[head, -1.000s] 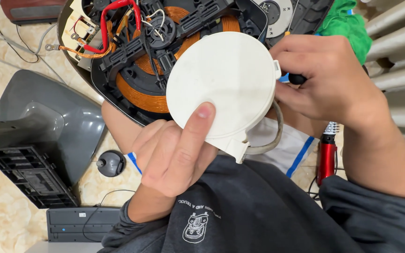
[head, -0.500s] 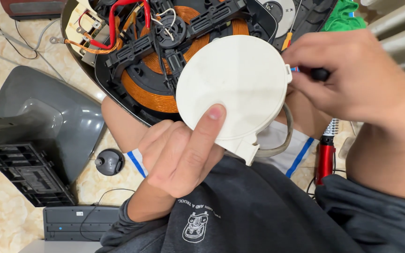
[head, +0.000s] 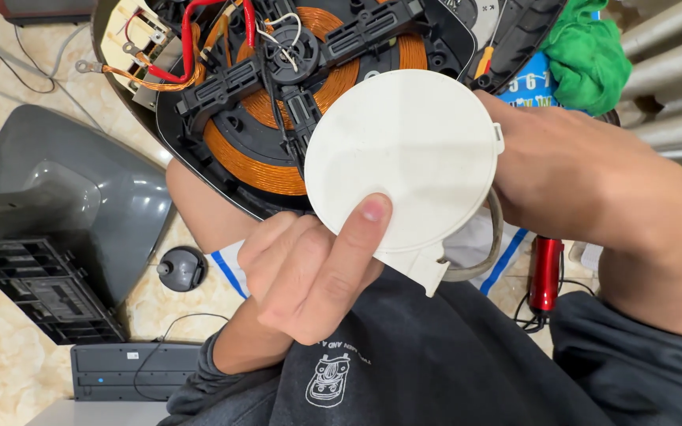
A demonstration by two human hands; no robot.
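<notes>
My left hand (head: 309, 272) grips a round white plastic disc (head: 404, 158) from below, with the thumb pressed flat on its face. A white tab with a grey cord sticks out at the disc's lower right. My right hand (head: 574, 181) is closed at the disc's right edge; what it holds is hidden behind the disc. Behind the disc lies an opened black induction cooker (head: 278, 102) with its copper coil, red wires and black frame exposed.
A grey monitor stand (head: 65, 205) and black vented housing (head: 33, 292) lie at left on the tiled floor. A small black knob (head: 181, 268), a black box (head: 132, 369), a red tool (head: 546, 272) and a green cloth (head: 586, 51) lie around.
The disc has shifted a little to the right. My right hand has moved along its right edge, and the dark tool handle seen in it earlier is now hidden.
</notes>
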